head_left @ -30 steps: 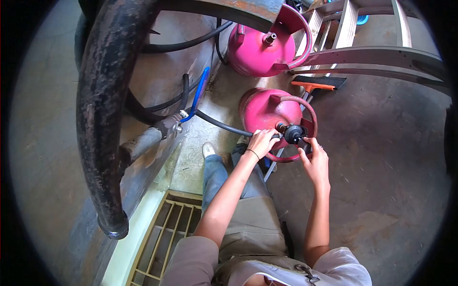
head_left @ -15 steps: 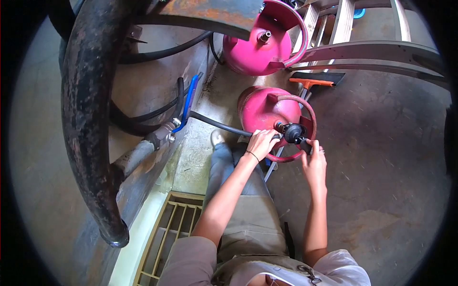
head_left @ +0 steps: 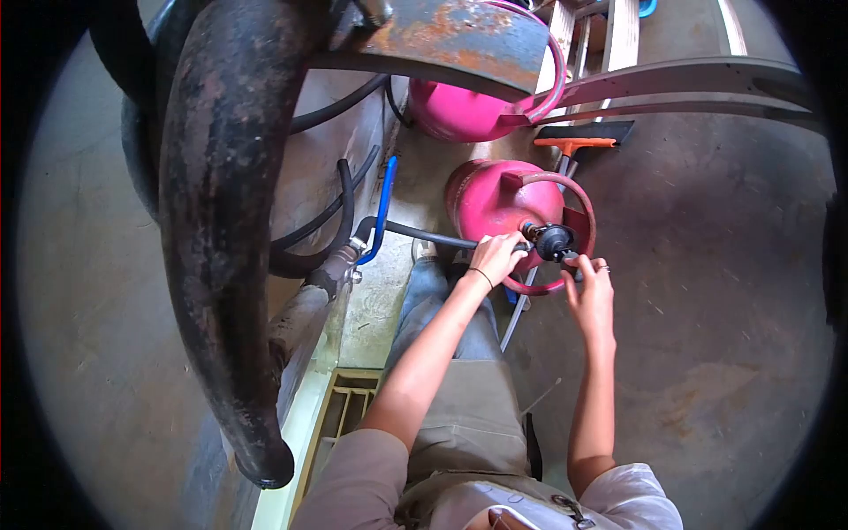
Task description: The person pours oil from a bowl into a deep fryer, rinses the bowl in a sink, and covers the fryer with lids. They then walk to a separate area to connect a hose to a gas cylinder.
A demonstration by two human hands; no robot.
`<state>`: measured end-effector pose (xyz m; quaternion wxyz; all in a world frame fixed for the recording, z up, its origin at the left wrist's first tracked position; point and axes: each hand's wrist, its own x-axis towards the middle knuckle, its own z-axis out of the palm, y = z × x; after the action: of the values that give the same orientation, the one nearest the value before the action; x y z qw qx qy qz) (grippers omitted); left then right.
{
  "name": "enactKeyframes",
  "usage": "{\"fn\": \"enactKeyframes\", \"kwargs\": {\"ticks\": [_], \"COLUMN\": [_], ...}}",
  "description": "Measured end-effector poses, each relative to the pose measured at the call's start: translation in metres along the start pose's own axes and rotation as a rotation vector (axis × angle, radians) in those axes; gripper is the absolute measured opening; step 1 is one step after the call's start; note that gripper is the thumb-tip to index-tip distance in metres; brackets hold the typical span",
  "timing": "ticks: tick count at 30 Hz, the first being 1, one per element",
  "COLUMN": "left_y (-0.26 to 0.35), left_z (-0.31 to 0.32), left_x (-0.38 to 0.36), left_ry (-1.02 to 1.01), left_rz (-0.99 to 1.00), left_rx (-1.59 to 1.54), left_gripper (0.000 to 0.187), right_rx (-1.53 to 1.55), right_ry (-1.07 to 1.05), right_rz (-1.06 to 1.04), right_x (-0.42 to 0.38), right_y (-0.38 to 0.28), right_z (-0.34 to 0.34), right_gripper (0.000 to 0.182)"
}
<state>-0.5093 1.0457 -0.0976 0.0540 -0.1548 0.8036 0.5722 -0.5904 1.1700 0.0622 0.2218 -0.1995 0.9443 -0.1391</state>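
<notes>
A pink gas cylinder (head_left: 490,199) with a collar around its top stands on the floor before me. A round black gas regulator (head_left: 555,240) sits at its valve. My left hand (head_left: 496,256) is closed around the end of a black hose (head_left: 433,235), just left of the regulator. My right hand (head_left: 592,287) has its fingers pinched on a black knob-like piece (head_left: 572,263) at the regulator's lower right. The fingers partly cover that piece, so its exact kind does not show.
A second pink cylinder (head_left: 459,113) stands behind. Close to my head on the left are a thick black pipe (head_left: 225,194) and a rusty metal plate (head_left: 442,40). A blue valve lever (head_left: 382,208), an orange-black squeegee (head_left: 579,141) and a ladder (head_left: 671,81) lie around the cylinders.
My view has shifted, so the black pipe and rusty plate now sit further right and cover more of the rear cylinder. Both hands keep their places at the hose and regulator.
</notes>
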Motion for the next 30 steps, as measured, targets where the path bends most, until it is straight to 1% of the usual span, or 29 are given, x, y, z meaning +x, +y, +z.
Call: {"fn": "enactKeyframes", "kwargs": {"ticks": [1, 3, 4, 5, 6, 7, 9, 10, 11, 13, 14, 15, 17, 19, 21, 22, 23, 25, 26, 27, 28, 29, 30], "left_y": [0.0, 0.002, 0.006, 0.01, 0.012, 0.009, 0.001, 0.001, -0.002, -0.005, -0.005, -0.003, 0.002, 0.0, -0.006, -0.006, -0.006, -0.001, 0.003, 0.003, 0.002, 0.0, 0.0], "left_z": [-0.003, -0.004, -0.003, 0.0, 0.003, 0.004, 0.006, 0.004, -0.002, -0.005, -0.005, -0.005, -0.005, -0.002, 0.0, 0.0, 0.002, 0.0, 0.001, 0.002, 0.003, 0.005, 0.005], "left_x": [0.002, 0.011, 0.016, 0.023, 0.027, 0.028, 0.025, 0.024, 0.019, 0.014, 0.015, 0.015, 0.018, 0.018, 0.017, 0.018, 0.017, 0.019, 0.02, 0.019, 0.018, 0.018, 0.019], "left_ry": [-0.061, -0.206, -0.215, -0.316, -0.422, -0.438, -0.376, -0.358, -0.368, -0.329, -0.323, -0.341, -0.363, -0.353, -0.313, -0.295, -0.261, -0.333, -0.351, -0.315, -0.28, -0.298, -0.303], "left_rz": [-0.047, -0.105, -0.1, -0.116, -0.13, -0.117, -0.07, -0.028, -0.013, -0.03, -0.017, -0.008, -0.073, -0.038, 0.023, 0.06, 0.1, 0.038, 0.051, 0.061, 0.07, 0.08, 0.061], "left_rx": [0.028, 0.104, 0.107, 0.192, 0.28, 0.291, 0.164, 0.135, 0.104, 0.009, 0.02, 0.024, 0.065, 0.104, 0.219, 0.23, 0.248, 0.257, 0.271, 0.273, 0.272, 0.282, 0.267], "left_gripper": [0.022, 0.027, 0.027, 0.028, 0.029, 0.029, 0.031, 0.03, 0.03, 0.028, 0.026, 0.026, 0.026, 0.027, 0.028, 0.029, 0.03, 0.028, 0.028, 0.027, 0.025, 0.025, 0.024], "right_rx": [-0.013, -0.026, -0.009, 0.01, 0.008, 0.014, 0.146, 0.151, 0.153, 0.595, 0.512, 0.515, 0.608, 0.686, 0.622, 0.603, 0.581, 0.452, 0.352, 0.251, 0.156, 0.165, 0.199], "right_ry": [0.007, 0.054, 0.052, 0.054, 0.074, 0.086, 0.189, 0.14, 0.152, 0.177, 0.16, 0.173, 0.165, 0.182, 0.206, 0.218, 0.231, 0.241, 0.194, 0.145, 0.171, 0.182, 0.149], "right_rz": [0.026, 0.011, 0.023, 0.035, 0.0, 0.018, -0.073, -0.03, -0.016, 0.194, 0.175, 0.192, 0.262, 0.315, 0.291, 0.241, 0.131, 0.01, -0.01, -0.029, -0.048, -0.031, 0.056], "right_x": [-0.003, -0.006, -0.005, -0.003, -0.002, -0.002, -0.005, -0.007, -0.008, -0.014, -0.018, -0.023, -0.03, -0.037, -0.043, -0.044, -0.043, -0.041, -0.039, -0.036, -0.032, -0.027, -0.021], "right_y": [-0.006, -0.008, -0.009, -0.009, -0.005, -0.002, 0.001, 0.007, 0.01, 0.014, 0.026, 0.032, 0.044, 0.044, 0.041, 0.035, 0.03, 0.016, 0.013, 0.011, 0.01, 0.011, 0.011], "right_z": [0.003, 0.007, 0.007, 0.007, 0.008, 0.01, 0.008, 0.006, 0.006, 0.011, 0.017, 0.021, 0.024, 0.024, 0.023, 0.019, 0.015, 0.01, 0.013, 0.017, 0.024, 0.028, 0.03], "right_gripper": [0.016, 0.016, 0.016, 0.016, 0.019, 0.019, 0.022, 0.029, 0.029, 0.033, 0.036, 0.036, 0.038, 0.038, 0.039, 0.041, 0.04, 0.039, 0.04, 0.041, 0.033, 0.033, 0.029]}}
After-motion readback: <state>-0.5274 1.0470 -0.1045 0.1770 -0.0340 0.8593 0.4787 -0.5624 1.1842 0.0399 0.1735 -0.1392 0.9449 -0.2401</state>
